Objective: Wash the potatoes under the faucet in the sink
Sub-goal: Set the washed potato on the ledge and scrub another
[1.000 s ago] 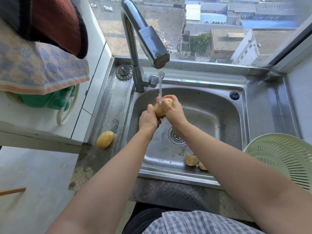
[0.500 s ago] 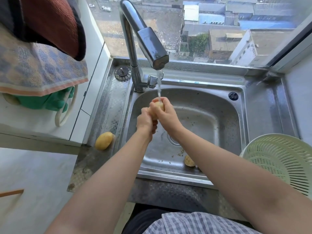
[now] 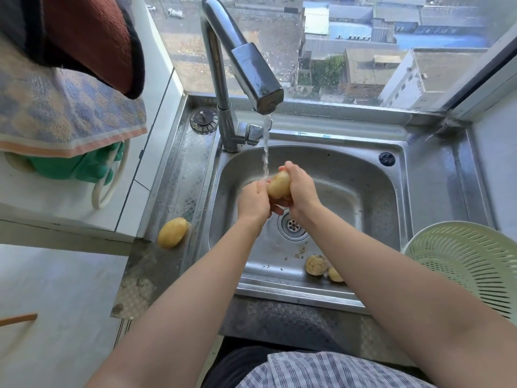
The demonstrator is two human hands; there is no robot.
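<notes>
Your right hand point(image 3: 300, 189) curls over a yellow potato point(image 3: 279, 184), fingers wrapped round its far side, while your left hand point(image 3: 253, 201) closes on it from the left and below. Both hands clamp it above the middle of the steel sink point(image 3: 363, 169). A thin stream of water point(image 3: 265, 147) falls from the faucet point(image 3: 246, 60) onto the potato's far left end. The drain point(image 3: 293, 226) lies just on the near side of your hands.

On the sink floor by the near wall sits a rough, scuffed potato point(image 3: 316, 265). A smaller potato point(image 3: 335, 274) lies just to its right, half hidden by your right forearm, so whether the two touch cannot be told. A fourth potato point(image 3: 172, 232) lies on the wet steel counter point(image 3: 179, 175) just left of the sink. A pale green colander point(image 3: 470, 261) stands at the near right, and a checked towel point(image 3: 56, 116) hangs at the far left. Beyond the faucet, the window point(image 3: 363, 37) looks down on rooftops.
</notes>
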